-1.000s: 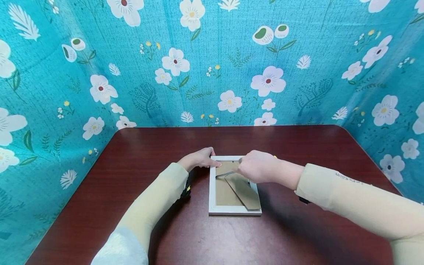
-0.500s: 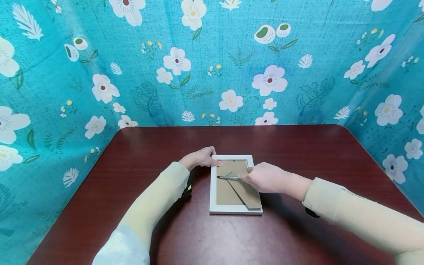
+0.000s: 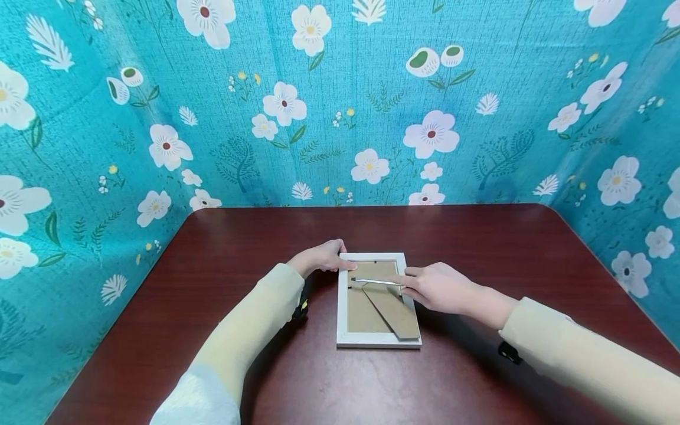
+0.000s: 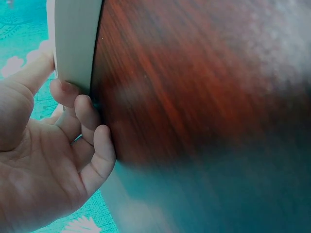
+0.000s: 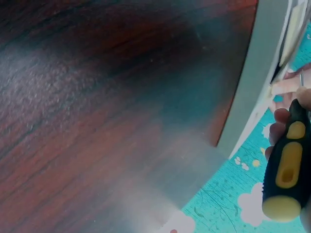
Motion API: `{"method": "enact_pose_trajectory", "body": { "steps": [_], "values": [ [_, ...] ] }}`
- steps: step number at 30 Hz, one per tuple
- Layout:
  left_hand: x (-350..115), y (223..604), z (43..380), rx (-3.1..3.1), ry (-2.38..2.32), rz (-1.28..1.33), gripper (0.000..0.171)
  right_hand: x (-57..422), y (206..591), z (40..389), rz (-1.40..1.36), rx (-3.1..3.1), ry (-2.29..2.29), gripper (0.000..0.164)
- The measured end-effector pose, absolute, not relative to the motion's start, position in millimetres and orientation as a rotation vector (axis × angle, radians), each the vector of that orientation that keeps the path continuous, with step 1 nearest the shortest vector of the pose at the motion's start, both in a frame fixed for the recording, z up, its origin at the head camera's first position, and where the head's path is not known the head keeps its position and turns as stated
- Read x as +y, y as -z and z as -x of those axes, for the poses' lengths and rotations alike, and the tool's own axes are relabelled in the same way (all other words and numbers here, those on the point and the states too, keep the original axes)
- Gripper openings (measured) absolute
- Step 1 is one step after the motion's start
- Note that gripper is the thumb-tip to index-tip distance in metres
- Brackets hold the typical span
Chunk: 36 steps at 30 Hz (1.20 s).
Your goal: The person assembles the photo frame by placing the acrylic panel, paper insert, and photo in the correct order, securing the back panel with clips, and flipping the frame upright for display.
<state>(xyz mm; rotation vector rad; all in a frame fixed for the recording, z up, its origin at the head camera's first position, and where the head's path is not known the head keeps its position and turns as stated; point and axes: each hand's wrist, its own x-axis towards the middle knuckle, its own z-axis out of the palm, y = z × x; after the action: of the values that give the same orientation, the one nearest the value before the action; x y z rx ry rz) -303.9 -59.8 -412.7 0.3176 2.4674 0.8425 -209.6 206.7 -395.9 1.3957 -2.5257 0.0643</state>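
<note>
A white picture frame [image 3: 342, 313] lies back side up on the dark red table, its brown backing board [image 3: 361, 316] and slanting stand leg [image 3: 392, 313] showing. My left hand [image 3: 321, 256] grips the frame's far left corner, thumb on the face and fingers at the outer side; the left wrist view has these fingers [image 4: 87, 114] against the frame's side. In my right hand [image 3: 438, 286] is a screwdriver [image 5: 289, 162] with a black and yellow handle. Its shaft [image 3: 378, 281] points left across the upper backing, and whether the tip touches is unclear.
Small dark tabs [image 3: 375, 262] sit along the inner edge of the frame. The reddish-brown table [image 3: 255, 236] stretches around it on all sides. Behind stands a blue floral cloth [image 3: 329, 118].
My right hand has moved down and right from over the frame's upper right edge, and the screwdriver's tip has shifted off the left edge. My left hand stays at the corner.
</note>
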Motion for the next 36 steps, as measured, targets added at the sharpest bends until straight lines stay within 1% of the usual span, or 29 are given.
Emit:
{"method": "enact_pose_trajectory", "body": {
  "steps": [5,8,15,21,24,30,36],
  "values": [
    [-60.1,411.6,303.1,2.471,-0.842,-0.314,0.036,212.3,388.6,203.5,-1.345,-2.563,-0.056,0.031],
    [-60.0,412.3,302.4,2.478,-0.838,-0.303,0.036,217.1,385.3,199.7,-1.323,-2.586,-0.092,0.028],
    [-61.3,414.4,305.6,2.467,-0.843,-0.317,0.037,230.1,373.6,192.2,-1.223,-2.688,-0.141,0.013],
    [-61.8,414.5,306.5,2.455,-0.845,-0.346,0.037,237.9,368.2,182.9,-1.166,-2.794,-0.190,0.009],
    [-62.4,413.9,306.1,2.456,-0.844,-0.347,0.037,238.3,367.5,178.6,-1.128,-2.871,-0.212,0.012],
    [-62.9,412.0,304.6,2.457,-0.846,-0.343,0.036,233.5,368.3,172.1,-1.189,-2.878,-0.203,0.030],
    [-62.5,409.3,303.1,2.449,-0.844,-0.341,0.037,229.9,367.4,166.7,-1.262,-2.874,-0.174,0.032]
  ]
}}
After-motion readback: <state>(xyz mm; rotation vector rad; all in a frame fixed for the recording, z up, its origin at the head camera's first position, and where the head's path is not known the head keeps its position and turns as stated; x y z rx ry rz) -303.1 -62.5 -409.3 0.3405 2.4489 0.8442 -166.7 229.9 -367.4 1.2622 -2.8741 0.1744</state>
